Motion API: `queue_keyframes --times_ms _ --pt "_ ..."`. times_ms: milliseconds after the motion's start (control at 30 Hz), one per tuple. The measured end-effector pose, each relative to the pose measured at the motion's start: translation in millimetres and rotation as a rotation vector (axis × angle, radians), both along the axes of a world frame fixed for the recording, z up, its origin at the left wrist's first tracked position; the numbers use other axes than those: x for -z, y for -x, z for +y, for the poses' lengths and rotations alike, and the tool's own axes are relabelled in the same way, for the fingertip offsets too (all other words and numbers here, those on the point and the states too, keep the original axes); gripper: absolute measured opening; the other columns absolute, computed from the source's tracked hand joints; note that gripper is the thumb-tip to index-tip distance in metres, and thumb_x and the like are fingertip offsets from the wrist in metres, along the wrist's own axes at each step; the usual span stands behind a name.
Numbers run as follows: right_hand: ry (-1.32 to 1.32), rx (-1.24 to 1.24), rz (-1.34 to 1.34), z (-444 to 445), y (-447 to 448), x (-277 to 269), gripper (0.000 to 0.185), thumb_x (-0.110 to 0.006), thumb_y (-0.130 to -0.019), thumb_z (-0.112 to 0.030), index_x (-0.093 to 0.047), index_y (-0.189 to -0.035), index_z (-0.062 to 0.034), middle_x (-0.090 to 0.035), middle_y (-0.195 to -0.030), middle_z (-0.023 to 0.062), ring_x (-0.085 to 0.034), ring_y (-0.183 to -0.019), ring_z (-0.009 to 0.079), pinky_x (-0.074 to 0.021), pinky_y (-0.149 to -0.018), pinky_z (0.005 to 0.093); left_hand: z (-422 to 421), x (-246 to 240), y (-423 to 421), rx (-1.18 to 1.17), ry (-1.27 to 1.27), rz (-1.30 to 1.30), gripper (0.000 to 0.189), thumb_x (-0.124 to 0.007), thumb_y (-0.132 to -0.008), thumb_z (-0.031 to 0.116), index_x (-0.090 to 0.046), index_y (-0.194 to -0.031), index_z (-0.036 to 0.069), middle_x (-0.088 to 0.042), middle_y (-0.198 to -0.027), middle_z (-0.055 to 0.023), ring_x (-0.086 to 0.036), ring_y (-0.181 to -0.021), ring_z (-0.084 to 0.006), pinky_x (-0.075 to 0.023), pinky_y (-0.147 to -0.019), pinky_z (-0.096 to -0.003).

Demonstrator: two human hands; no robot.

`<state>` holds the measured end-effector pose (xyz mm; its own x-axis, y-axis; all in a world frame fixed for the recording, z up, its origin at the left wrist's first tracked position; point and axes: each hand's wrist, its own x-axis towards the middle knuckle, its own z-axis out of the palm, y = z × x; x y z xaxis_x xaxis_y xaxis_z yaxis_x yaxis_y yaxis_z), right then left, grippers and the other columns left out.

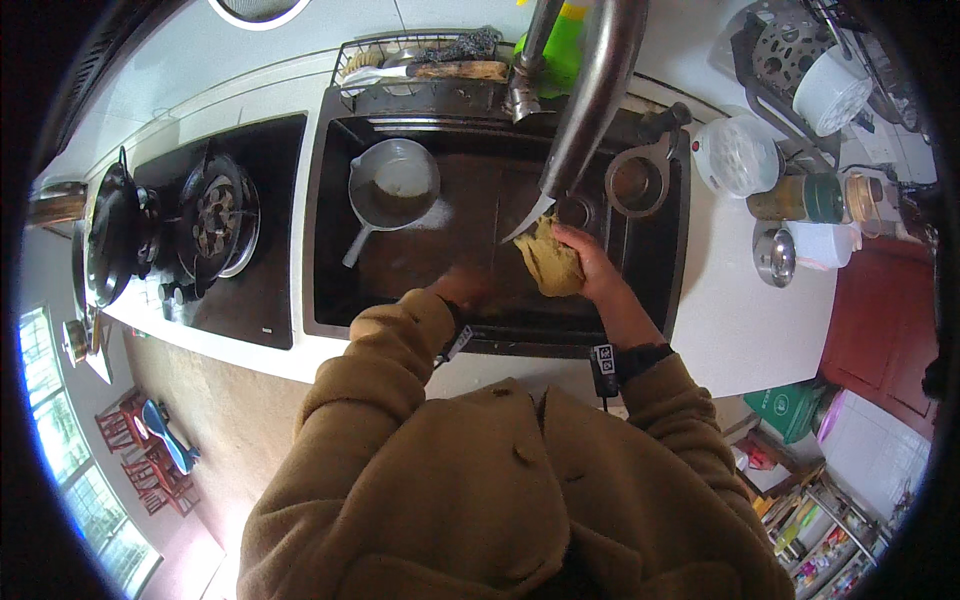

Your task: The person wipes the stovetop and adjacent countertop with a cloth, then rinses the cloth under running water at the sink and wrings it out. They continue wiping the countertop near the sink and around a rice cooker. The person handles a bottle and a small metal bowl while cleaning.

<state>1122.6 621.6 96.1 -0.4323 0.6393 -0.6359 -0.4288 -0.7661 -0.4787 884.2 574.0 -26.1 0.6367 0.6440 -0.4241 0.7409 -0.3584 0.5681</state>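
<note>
My right hand (589,261) grips a yellow cloth (553,261) beneath the faucet spout (581,127), over the right part of a dark kitchen sink (450,171). A stream of water (531,216) runs from the spout onto the cloth. Blurred by motion, my left hand (463,286) is low over the near middle of the basin; its fingers cannot be made out. To its upper left, a light grey saucepan (394,180) rests in the sink with its handle (357,247) towards me. It seems to hold some liquid.
Left of the sink is a black gas hob (262,292) with a wok (114,232). A wire rack (420,52) with brushes and a green bottle (562,52) stand behind. A strainer cup (637,184) sits at the basin's right; jars (802,199) and a metal bowl (775,255) line the counter.
</note>
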Motion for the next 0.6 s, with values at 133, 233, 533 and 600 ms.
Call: queue_keyframes --times_ms 133,233,533,600 --pt "0.047 -0.028 -0.018 6 8 -1 0.025 -0.064 -0.090 -0.027 -0.062 -0.104 -0.0072 -0.067 -0.097 0.0071 -0.067 -0.085 0.0207 -0.0553 -0.074 0.0384 4 -19 82 -0.019 0.130 -0.054 0.025 -0.059 -0.076 0.023 -0.072 -0.096 0.016 -0.069 -0.089 -0.0135 -0.067 -0.083 -0.0347 -0.0536 -0.073 -0.0452" --pt "0.043 -0.042 -0.043 7 19 -1 0.025 -0.064 -0.090 -0.029 -0.063 -0.103 -0.0076 -0.067 -0.097 0.0070 -0.067 -0.084 0.0207 -0.0549 -0.074 0.0383 18 -34 126 0.125 0.034 0.309 0.020 -0.061 -0.073 0.025 -0.072 -0.086 0.016 -0.068 -0.078 -0.0131 -0.067 -0.074 -0.0349 -0.0548 -0.067 -0.0448" --pt "-0.122 -0.143 -0.032 -1 58 -6 0.023 -0.063 -0.090 -0.025 -0.065 -0.108 -0.0100 -0.065 -0.096 -0.0003 -0.062 -0.093 0.0122 -0.0485 -0.082 0.0288 26 -83 70 -0.901 0.828 -0.456 0.037 -0.056 -0.090 0.041 -0.063 -0.107 0.008 -0.067 -0.105 -0.0087 -0.064 -0.095 -0.0246 -0.0514 -0.083 -0.0416" --pt "-0.146 -0.085 -0.062 -1 61 -9 0.023 -0.063 -0.090 -0.025 -0.066 -0.107 -0.0097 -0.065 -0.095 -0.0010 -0.062 -0.092 0.0117 -0.0473 -0.082 0.0275 26 -90 37 -0.965 1.135 -0.961 0.041 -0.056 -0.092 0.043 -0.058 -0.114 0.008 -0.063 -0.111 -0.0080 -0.061 -0.101 -0.0234 -0.0499 -0.088 -0.0405"
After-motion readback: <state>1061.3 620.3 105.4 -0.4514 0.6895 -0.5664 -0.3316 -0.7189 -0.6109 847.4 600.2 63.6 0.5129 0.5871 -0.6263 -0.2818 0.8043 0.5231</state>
